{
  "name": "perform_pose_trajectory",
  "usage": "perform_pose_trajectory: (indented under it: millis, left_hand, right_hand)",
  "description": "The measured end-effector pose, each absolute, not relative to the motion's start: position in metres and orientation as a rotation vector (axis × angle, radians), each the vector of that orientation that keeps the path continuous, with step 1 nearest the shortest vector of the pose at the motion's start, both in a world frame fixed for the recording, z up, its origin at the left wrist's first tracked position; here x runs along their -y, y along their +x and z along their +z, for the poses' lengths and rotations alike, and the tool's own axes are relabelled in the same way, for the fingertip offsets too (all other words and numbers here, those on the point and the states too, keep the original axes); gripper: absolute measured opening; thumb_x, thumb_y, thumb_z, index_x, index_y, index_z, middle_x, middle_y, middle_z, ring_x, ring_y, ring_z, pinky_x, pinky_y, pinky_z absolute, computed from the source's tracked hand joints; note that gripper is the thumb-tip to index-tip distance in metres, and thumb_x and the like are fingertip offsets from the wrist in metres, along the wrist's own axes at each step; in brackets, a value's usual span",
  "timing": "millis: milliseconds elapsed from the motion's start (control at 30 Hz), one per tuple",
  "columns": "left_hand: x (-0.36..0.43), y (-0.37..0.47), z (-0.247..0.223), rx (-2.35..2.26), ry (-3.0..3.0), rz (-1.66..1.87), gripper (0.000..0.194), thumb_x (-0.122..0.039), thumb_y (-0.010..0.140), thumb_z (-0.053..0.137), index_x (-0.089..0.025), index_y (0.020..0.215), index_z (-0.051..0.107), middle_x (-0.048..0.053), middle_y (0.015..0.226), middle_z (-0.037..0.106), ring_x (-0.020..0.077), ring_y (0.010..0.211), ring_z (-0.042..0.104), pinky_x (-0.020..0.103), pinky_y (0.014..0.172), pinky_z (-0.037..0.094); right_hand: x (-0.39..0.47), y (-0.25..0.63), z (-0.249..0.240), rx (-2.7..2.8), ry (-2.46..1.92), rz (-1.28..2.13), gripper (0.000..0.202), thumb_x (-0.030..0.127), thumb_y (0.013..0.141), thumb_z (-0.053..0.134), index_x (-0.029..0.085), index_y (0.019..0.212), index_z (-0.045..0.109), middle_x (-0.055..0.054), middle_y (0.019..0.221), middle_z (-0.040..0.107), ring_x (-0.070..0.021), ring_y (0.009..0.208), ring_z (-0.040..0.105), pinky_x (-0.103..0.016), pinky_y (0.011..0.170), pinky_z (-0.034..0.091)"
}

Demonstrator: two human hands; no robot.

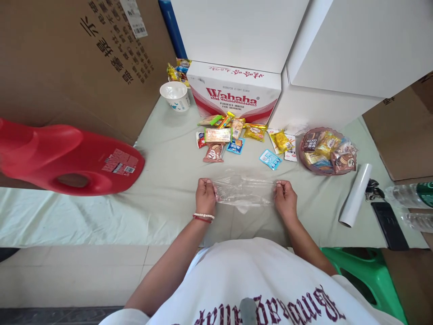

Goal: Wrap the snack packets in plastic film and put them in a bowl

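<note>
A clear plastic bag [245,192] is stretched sideways between my two hands, just above the table cloth. My left hand [205,197] is closed on the bag's left end, and something small and pink shows by its fingers. Gripping the right end is my right hand [286,198], its fingers pinched. Beyond the bag lies a pile of wrapped snacks, among them a pale wafer pack [218,135], a brown snack packet [214,153] and a blue packet [236,146]. A light blue sachet [270,159] lies closer to my right hand, below a yellow packet [282,141].
A pink bowl [306,164] of snacks stands right, near a white roll [355,195], a phone [389,225] and plastic bottles [402,196]. A red jug [91,158] is at left. Behind are a paper cup [176,97] and a Wahaha carton [233,92].
</note>
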State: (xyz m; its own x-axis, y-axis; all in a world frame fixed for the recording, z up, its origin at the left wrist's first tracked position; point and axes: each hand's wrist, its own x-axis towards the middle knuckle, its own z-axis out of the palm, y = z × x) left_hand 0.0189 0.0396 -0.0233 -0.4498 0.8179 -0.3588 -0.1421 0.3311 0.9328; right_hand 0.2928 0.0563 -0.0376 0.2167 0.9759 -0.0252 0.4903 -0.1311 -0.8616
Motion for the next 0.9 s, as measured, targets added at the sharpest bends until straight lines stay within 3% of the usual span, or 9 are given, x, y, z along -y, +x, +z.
perform_pose_trajectory:
  millis: [100, 233, 333, 400, 533, 667, 800, 900]
  left_hand:
    - [-0.042, 0.003, -0.022, -1.767, 0.82, 1.193, 0.036, -0.059, 0.094, 0.049, -0.025, 0.085, 0.04, -0.008, 0.063, 0.047, 0.0093, 0.047, 0.04, 0.023, 0.048, 0.037]
    - [-0.043, -0.003, -0.015, -1.654, 0.835, 0.888, 0.045, -0.067, 0.09, 0.05, -0.022, 0.086, 0.052, -0.001, 0.068, 0.061, 0.0131, 0.053, 0.048, 0.025, 0.049, 0.033]
    - [-0.041, -0.003, -0.009, -1.46, 0.877, 0.724, 0.05, -0.065, 0.074, 0.072, -0.019, 0.089, 0.06, 0.001, 0.072, 0.067, 0.015, 0.061, 0.055, 0.025, 0.055, 0.035]
    - [-0.04, -0.004, -0.009, -1.371, 0.942, 0.706, 0.048, -0.059, 0.065, 0.08, -0.017, 0.079, 0.062, -0.001, 0.067, 0.064, 0.0142, 0.063, 0.055, 0.025, 0.06, 0.037]
    - [-0.035, -0.004, -0.013, -1.395, 0.891, 0.835, 0.043, -0.06, 0.073, 0.071, -0.019, 0.073, 0.057, -0.005, 0.06, 0.055, 0.0108, 0.055, 0.047, 0.024, 0.058, 0.036]
    - [-0.031, 0.007, -0.011, -1.481, 0.917, 0.993, 0.036, -0.056, 0.086, 0.059, -0.022, 0.079, 0.05, -0.004, 0.067, 0.056, 0.0133, 0.065, 0.059, 0.025, 0.065, 0.045]
    - [-0.033, 0.015, -0.004, -1.581, 0.956, 0.92, 0.035, -0.059, 0.091, 0.053, -0.025, 0.084, 0.048, -0.009, 0.055, 0.037, 0.0116, 0.043, 0.042, 0.025, 0.047, 0.037]
    - [-0.038, 0.01, 0.001, -1.513, 0.945, 0.725, 0.046, -0.069, 0.087, 0.052, -0.023, 0.082, 0.052, -0.008, 0.055, 0.038, 0.0116, 0.044, 0.038, 0.025, 0.042, 0.032]
  right_hand:
    - [-0.064, 0.301, -0.035, 1.394, -1.755, 0.776, 0.037, 0.054, 0.099, 0.043, 0.021, 0.108, 0.058, -0.002, 0.08, 0.067, -0.0167, 0.057, 0.056, -0.029, 0.059, 0.046]
    - [-0.08, 0.309, -0.032, 1.499, -1.742, 0.772, 0.035, 0.053, 0.1, 0.043, 0.022, 0.107, 0.058, 0.0, 0.076, 0.065, -0.0166, 0.054, 0.056, -0.029, 0.057, 0.045]
    - [-0.093, 0.315, -0.031, 1.588, -1.715, 0.727, 0.034, 0.051, 0.1, 0.042, 0.022, 0.106, 0.059, -0.001, 0.076, 0.067, -0.0183, 0.06, 0.059, -0.029, 0.062, 0.046]
    - [-0.101, 0.319, -0.03, 1.643, -1.707, 0.651, 0.035, 0.05, 0.101, 0.041, 0.021, 0.107, 0.06, -0.002, 0.078, 0.068, -0.0191, 0.064, 0.061, -0.03, 0.066, 0.047]
    - [-0.105, 0.323, -0.035, 1.736, -1.721, 0.499, 0.039, 0.049, 0.1, 0.039, 0.019, 0.109, 0.063, -0.005, 0.081, 0.071, -0.0217, 0.071, 0.064, -0.033, 0.072, 0.048]
    - [-0.102, 0.321, -0.043, 1.81, -1.736, 0.448, 0.043, 0.05, 0.1, 0.038, 0.018, 0.111, 0.065, -0.008, 0.083, 0.073, -0.0239, 0.074, 0.066, -0.035, 0.075, 0.049]
    - [-0.103, 0.321, -0.045, 1.817, -1.73, 0.408, 0.043, 0.048, 0.101, 0.036, 0.018, 0.112, 0.064, -0.01, 0.088, 0.074, -0.0247, 0.078, 0.067, -0.036, 0.078, 0.05]
    - [-0.108, 0.326, -0.043, 1.852, -1.732, 0.378, 0.042, 0.046, 0.101, 0.036, 0.018, 0.114, 0.065, -0.011, 0.092, 0.075, -0.0251, 0.081, 0.068, -0.035, 0.078, 0.05]
